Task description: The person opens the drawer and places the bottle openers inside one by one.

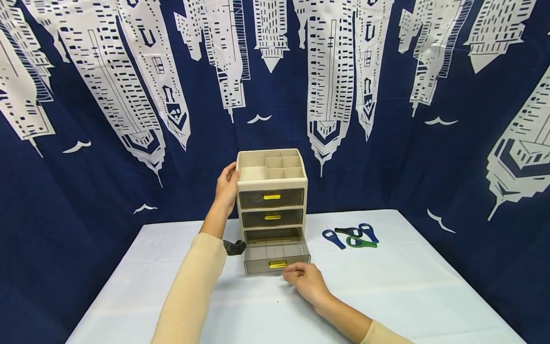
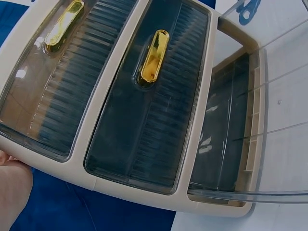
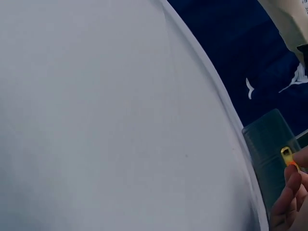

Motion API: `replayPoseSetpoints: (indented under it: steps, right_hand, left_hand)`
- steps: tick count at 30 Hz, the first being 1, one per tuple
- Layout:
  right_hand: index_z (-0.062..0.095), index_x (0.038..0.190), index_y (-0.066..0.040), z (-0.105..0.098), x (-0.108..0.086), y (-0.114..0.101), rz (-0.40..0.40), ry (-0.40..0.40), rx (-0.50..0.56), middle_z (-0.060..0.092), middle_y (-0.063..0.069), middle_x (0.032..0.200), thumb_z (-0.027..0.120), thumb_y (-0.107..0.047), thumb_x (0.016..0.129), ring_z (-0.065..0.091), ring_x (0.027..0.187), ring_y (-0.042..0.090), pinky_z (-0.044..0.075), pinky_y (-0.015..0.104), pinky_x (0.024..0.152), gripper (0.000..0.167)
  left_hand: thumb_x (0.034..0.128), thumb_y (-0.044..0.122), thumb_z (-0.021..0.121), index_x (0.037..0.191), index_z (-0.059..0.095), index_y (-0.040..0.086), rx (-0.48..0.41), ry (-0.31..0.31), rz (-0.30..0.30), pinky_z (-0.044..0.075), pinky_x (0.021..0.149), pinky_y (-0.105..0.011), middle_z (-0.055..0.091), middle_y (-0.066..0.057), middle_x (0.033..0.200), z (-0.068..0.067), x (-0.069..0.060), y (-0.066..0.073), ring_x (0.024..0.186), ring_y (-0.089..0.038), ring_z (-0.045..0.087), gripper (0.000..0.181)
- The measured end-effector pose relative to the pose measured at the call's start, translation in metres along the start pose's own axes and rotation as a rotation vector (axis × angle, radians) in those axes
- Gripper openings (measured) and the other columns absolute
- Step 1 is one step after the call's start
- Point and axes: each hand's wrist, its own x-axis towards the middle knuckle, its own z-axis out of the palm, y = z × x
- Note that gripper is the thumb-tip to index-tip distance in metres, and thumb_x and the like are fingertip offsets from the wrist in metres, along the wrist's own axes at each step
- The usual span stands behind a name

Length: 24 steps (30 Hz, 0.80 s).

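Bottom drawer [image 1: 258, 267] of cabinet [image 1: 283, 183] is out, upper two drawers [image 1: 251, 201] closed; bottle openers [image 1: 365, 244] outside, right of cabinet
Left hand [image 1: 227, 186] rests unclenched on cabinet's left side; right hand [image 1: 307, 283] at front handle [image 1: 277, 264], grasp unclear; remaining drawer travel unclear

The left wrist view crops the left hand [image 2: 14, 192] — inside the top drawer [image 1: 287, 199], too murky to tell.

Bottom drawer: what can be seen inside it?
In the head view, the open bottom drawer shows its lined floor and no loose items. Any part farther back inside the cabinet is covered.
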Motion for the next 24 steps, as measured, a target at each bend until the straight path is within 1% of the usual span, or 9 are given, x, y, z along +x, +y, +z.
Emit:
replayPoseSetpoints:
  steps: [5, 7, 10, 14, 17, 19, 20, 21, 24]
  right_hand:
    - [0.075, 0.103, 0.001, -0.012, 0.002, -0.012, -0.094, -0.006, -0.096, 0.064, -0.002, 0.075, 0.078, -0.009, 0.090, 0.054, 0.070, 0.016, 0.042, 0.023, 0.057, 0.017]
    - [0.075, 0.101, 0.000, -0.018, 0.003, -0.020, -0.121, 0.007, -0.106, 0.064, 0.000, 0.075, 0.078, -0.007, 0.090, 0.055, 0.069, 0.016, 0.042, 0.023, 0.056, 0.014]
    - [0.076, 0.100, -0.002, -0.027, 0.006, -0.031, -0.145, 0.048, -0.125, 0.064, 0.000, 0.076, 0.078, -0.006, 0.089, 0.057, 0.070, 0.016, 0.045, 0.025, 0.058, 0.012]
    - [0.077, 0.101, -0.005, -0.044, 0.013, -0.045, -0.174, 0.101, -0.165, 0.065, -0.003, 0.077, 0.079, -0.005, 0.089, 0.059, 0.068, 0.015, 0.048, 0.027, 0.059, 0.012]
    - [0.077, 0.102, -0.006, -0.060, 0.021, -0.053, -0.212, 0.139, -0.222, 0.067, -0.004, 0.079, 0.080, -0.008, 0.089, 0.060, 0.064, 0.015, 0.049, 0.028, 0.056, 0.014]
    - [0.077, 0.104, -0.007, -0.072, 0.027, -0.056, -0.239, 0.169, -0.279, 0.067, -0.005, 0.080, 0.082, -0.011, 0.089, 0.060, 0.063, 0.015, 0.049, 0.031, 0.056, 0.017]
    - [0.077, 0.106, -0.006, -0.079, 0.031, -0.056, -0.254, 0.182, -0.309, 0.068, -0.004, 0.080, 0.082, -0.012, 0.088, 0.062, 0.064, 0.015, 0.050, 0.032, 0.057, 0.019]
    - [0.077, 0.107, -0.006, -0.085, 0.035, -0.055, -0.266, 0.192, -0.341, 0.069, -0.004, 0.081, 0.082, -0.014, 0.088, 0.064, 0.065, 0.016, 0.051, 0.035, 0.063, 0.021]
    - [0.076, 0.112, -0.006, -0.102, 0.047, -0.049, -0.289, 0.219, -0.451, 0.072, -0.004, 0.086, 0.083, -0.020, 0.089, 0.069, 0.073, 0.017, 0.052, 0.043, 0.075, 0.028]
  left_hand:
    - [0.1120, 0.016, 0.047, 0.156, 0.042, 0.007, 0.007, -0.005, -0.001, 0.039, 0.111, -0.039, 0.047, -0.013, 0.153, 0.001, 0.001, 0.000, 0.135, -0.025, 0.047, 0.045]
    - [0.1120, 0.016, 0.047, 0.156, 0.041, 0.007, 0.008, -0.005, -0.001, 0.039, 0.111, -0.040, 0.046, -0.014, 0.154, 0.001, 0.001, -0.001, 0.136, -0.025, 0.046, 0.046]
    - [0.1118, 0.016, 0.047, 0.156, 0.042, 0.007, 0.003, -0.006, -0.001, 0.039, 0.111, -0.040, 0.046, -0.014, 0.154, 0.001, 0.000, -0.001, 0.136, -0.025, 0.047, 0.045]
    - [0.1117, 0.016, 0.048, 0.155, 0.043, 0.007, -0.004, -0.004, -0.001, 0.040, 0.110, -0.039, 0.047, -0.014, 0.153, 0.000, 0.000, -0.001, 0.134, -0.025, 0.047, 0.045]
    - [0.1117, 0.016, 0.048, 0.156, 0.043, 0.007, -0.004, -0.006, 0.002, 0.040, 0.110, -0.039, 0.047, -0.013, 0.152, 0.001, 0.001, -0.001, 0.134, -0.025, 0.048, 0.045]
    - [0.1117, 0.016, 0.048, 0.156, 0.042, 0.007, -0.004, -0.010, 0.005, 0.040, 0.110, -0.040, 0.047, -0.013, 0.152, 0.001, 0.000, 0.000, 0.134, -0.025, 0.048, 0.045]
    - [0.1117, 0.016, 0.048, 0.156, 0.042, 0.007, -0.003, -0.011, 0.006, 0.040, 0.110, -0.040, 0.047, -0.013, 0.152, 0.002, 0.000, 0.001, 0.134, -0.025, 0.047, 0.045]
    - [0.1117, 0.016, 0.048, 0.156, 0.042, 0.007, -0.005, -0.010, 0.005, 0.040, 0.110, -0.040, 0.047, -0.013, 0.152, 0.002, 0.000, 0.001, 0.134, -0.025, 0.048, 0.045]
    - [0.1116, 0.015, 0.048, 0.155, 0.043, 0.006, -0.007, -0.002, 0.001, 0.040, 0.110, -0.040, 0.047, -0.014, 0.152, 0.002, -0.001, 0.001, 0.135, -0.026, 0.047, 0.045]
